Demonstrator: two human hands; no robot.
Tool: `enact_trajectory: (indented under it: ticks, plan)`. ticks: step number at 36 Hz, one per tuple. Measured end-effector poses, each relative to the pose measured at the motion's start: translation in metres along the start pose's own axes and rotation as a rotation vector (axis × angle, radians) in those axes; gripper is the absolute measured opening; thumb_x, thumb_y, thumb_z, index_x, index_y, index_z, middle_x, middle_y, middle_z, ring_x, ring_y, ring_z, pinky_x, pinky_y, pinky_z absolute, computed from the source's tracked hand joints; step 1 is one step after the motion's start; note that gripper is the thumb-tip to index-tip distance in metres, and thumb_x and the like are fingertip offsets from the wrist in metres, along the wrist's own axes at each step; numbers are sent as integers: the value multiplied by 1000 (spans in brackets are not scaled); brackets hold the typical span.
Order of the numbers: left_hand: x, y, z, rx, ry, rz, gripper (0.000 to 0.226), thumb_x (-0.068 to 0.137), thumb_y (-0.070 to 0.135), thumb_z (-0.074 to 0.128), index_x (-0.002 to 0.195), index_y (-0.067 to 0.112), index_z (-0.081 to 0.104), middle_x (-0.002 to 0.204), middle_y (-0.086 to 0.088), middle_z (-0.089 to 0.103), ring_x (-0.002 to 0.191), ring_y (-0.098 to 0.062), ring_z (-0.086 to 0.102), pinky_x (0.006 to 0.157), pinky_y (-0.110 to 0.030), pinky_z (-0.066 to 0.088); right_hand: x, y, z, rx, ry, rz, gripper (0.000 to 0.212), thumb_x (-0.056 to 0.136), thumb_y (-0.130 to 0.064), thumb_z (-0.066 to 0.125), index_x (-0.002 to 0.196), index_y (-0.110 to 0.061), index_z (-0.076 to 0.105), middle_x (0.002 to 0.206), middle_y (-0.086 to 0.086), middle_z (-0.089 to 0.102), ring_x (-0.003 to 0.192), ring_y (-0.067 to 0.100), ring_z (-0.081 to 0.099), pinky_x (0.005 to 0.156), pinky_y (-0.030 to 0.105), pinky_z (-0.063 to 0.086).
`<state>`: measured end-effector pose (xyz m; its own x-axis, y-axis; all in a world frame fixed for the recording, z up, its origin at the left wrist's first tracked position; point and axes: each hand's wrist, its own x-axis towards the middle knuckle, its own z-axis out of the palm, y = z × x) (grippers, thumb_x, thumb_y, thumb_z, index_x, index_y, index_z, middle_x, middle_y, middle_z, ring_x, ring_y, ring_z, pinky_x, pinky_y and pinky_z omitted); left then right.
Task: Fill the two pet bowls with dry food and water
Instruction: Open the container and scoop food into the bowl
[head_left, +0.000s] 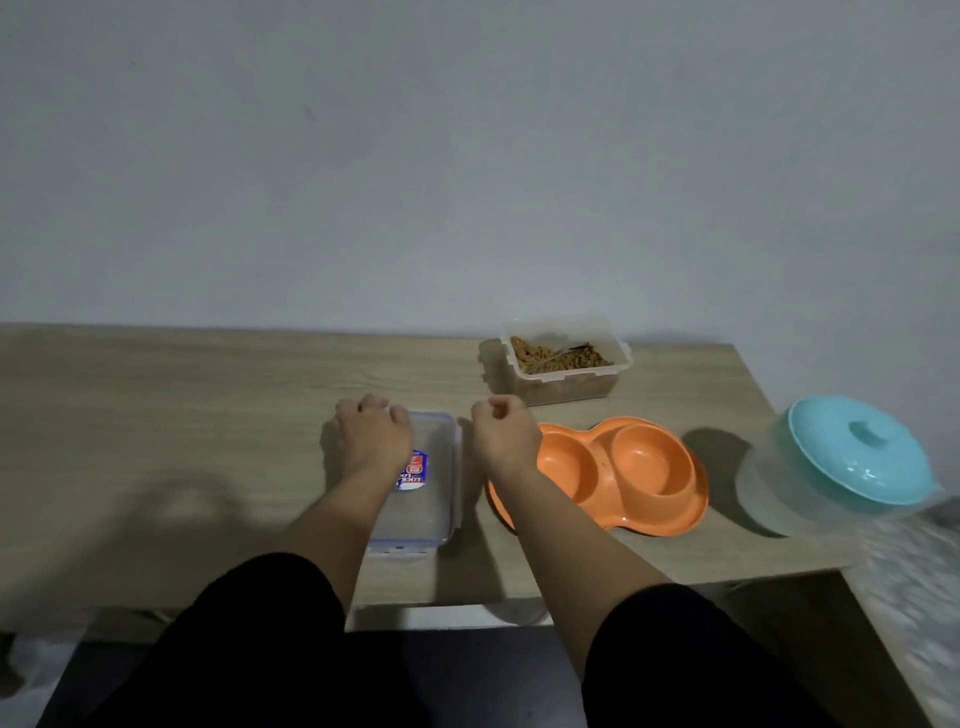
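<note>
Two hands reach out over a wooden surface (208, 415). The left hand (371, 439) rests on the far left corner of a clear lid (434, 478) with a blue and red sticker, its fingers curled over the edge. The lid lies flat near the middle. The right hand (506, 436) hangs just to the right of the lid, at about 3 o'clock from it, with fingers curled in and nothing in them. The orange double bowl (623, 473) sits just right of that hand, and the wrist covers its left end. Both cups look empty. At 12 o'clock from the bowl stands an open clear box of brown dry food (563, 361), near the wall. Far out at 3 o'clock sits a clear pot with a light blue lid (862, 452), right at the edge
</note>
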<state>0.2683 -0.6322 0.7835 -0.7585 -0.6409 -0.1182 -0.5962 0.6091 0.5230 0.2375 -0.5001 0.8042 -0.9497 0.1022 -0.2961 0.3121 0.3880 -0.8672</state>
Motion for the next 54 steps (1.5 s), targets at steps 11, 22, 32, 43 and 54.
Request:
enact_trajectory:
  ticks: [11, 22, 32, 43, 54]
  plan:
    - [20, 125, 58, -256, -374, 64, 64, 92, 56, 23, 130, 16, 55, 136, -15, 55, 124, -34, 51, 106, -44, 39, 96, 7, -102, 38, 235, 247, 61, 94, -36, 51, 139, 2, 37, 141, 19, 46, 132, 34, 42, 106, 35, 35]
    - [28, 142, 102, -391, -377, -84, 55, 94, 47, 30, 146, 30, 35, 145, -11, 47, 125, -36, 50, 105, -48, 42, 149, 16, -123, -42, 73, 267, 52, 96, -37, 44, 133, -1, 48, 132, 19, 54, 123, 37, 49, 101, 38, 41]
    - [-1, 138, 87, -486, -277, -101, 59, 90, 52, 28, 146, 33, 35, 143, -7, 51, 128, -33, 49, 109, -48, 38, 133, 3, -140, -104, 84, 217, 42, 101, -12, 26, 128, 1, 55, 134, 20, 54, 125, 34, 50, 101, 36, 40]
    - [-52, 133, 25, -972, -206, -117, 48, 100, 38, 41, 146, 29, 36, 143, 1, 46, 116, -16, 46, 102, -43, 43, 78, -18, -155, -32, 103, -24, 42, 100, -17, 31, 119, 5, 60, 126, 25, 58, 118, 39, 51, 102, 42, 40]
    - [-110, 93, -23, -1358, -252, -89, 50, 96, 29, 49, 143, 18, 36, 133, -15, 57, 120, -34, 57, 97, -52, 49, 7, -9, -169, -14, -156, -104, 25, 90, -27, 49, 88, -11, 69, 93, 13, 66, 89, 30, 61, 81, 45, 50]
